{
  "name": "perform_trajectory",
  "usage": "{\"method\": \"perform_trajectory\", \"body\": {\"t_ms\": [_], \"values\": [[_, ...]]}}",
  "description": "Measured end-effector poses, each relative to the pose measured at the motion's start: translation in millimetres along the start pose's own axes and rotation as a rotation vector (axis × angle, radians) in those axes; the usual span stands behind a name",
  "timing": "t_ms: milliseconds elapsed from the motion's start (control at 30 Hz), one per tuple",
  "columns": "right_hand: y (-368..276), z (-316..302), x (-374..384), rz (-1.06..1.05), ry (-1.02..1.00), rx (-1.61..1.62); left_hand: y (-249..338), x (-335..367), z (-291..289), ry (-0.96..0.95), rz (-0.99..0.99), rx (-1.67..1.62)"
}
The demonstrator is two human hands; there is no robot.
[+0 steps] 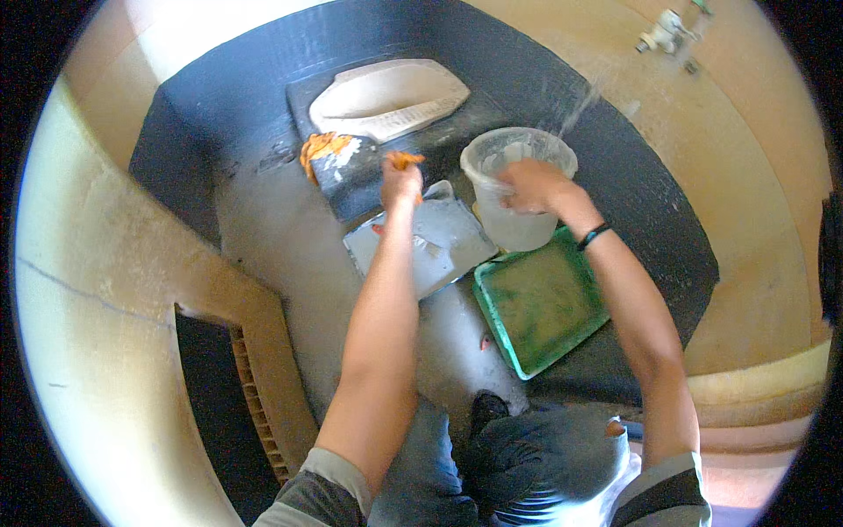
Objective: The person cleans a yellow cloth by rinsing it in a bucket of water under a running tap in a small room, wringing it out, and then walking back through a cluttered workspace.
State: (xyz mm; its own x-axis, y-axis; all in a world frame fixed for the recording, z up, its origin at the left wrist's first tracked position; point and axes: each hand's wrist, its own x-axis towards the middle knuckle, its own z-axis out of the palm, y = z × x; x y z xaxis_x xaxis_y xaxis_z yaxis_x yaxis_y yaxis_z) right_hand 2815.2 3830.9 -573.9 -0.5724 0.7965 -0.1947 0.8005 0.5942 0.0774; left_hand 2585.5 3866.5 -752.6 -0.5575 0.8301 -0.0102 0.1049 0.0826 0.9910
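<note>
My left hand is closed around a small crumpled orange cloth, above a pale grey, flat tray. To the right, my right hand overlaps the near rim of a translucent plastic bucket. Motion blurs its fingers, so I cannot tell whether they grip the rim. A stream of water falls toward the bucket from a wall tap. Another orange cloth lies by white smears on the dark step.
A green rectangular tray of murky liquid lies in front of the bucket. At the back, a pale squat toilet pan sits on the dark step. Dark-tiled lower walls curve around. A doorway-like opening is at left.
</note>
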Motion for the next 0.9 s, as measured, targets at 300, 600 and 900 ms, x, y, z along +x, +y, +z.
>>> {"method": "perform_trajectory", "body": {"t_ms": [300, 600, 900], "values": [[-46.0, -59.2, 20.2, -0.042, -0.171, -0.074, -131.0, -32.3, 22.1, -0.299, -0.677, -0.163], [-140.1, -51.8, 46.7, -0.693, -0.187, -0.525, -131.1, -45.0, 45.3, -0.28, -0.66, -0.84], [-248.7, -59.1, 91.4, -1.031, -0.067, -0.72, -139.5, -40.6, 26.7, 0.038, -0.67, -1.235]]}}
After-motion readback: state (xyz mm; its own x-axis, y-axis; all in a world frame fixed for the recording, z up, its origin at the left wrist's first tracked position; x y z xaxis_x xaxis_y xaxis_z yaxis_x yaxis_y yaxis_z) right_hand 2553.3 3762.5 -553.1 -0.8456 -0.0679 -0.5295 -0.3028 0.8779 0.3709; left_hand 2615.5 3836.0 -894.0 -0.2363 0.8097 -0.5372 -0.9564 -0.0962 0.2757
